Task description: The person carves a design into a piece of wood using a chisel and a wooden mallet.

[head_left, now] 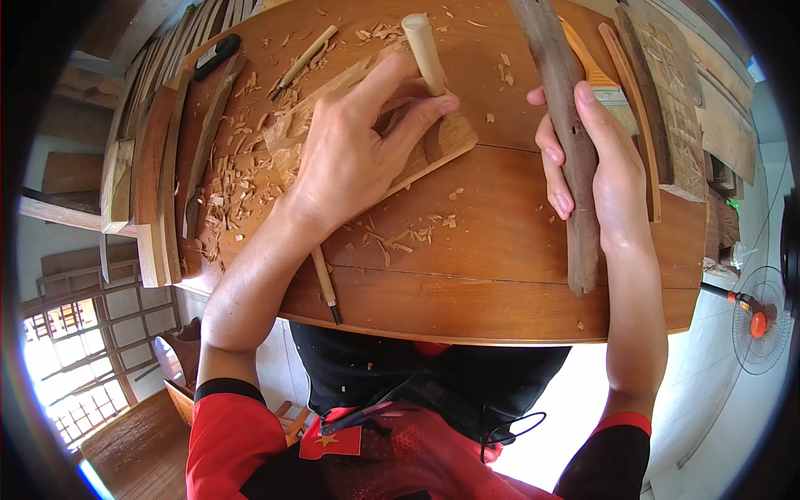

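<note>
My left hand (346,158) is closed around the pale wooden handle of a carving chisel (423,52), which stands tilted over a carved wooden board (457,140). The chisel's lower end is hidden behind my fingers. Part of the board lies under this hand, with wood shavings on and around it. In my right hand (615,171) is a long, rough, grey-brown wooden stick (583,258), gripped between thumb and fingers. Its far end runs out at the top of the view. To the right of the stick lies a flat paintbrush (617,104) with an orange handle.
Shavings (229,196) are scattered over the brown tabletop (492,283). One chisel (304,62) lies at the far left, another tool with a wooden handle (324,283) near the front edge. Wooden strips (158,167) line the left side, planks (667,108) the right. A fan (758,321) stands at right.
</note>
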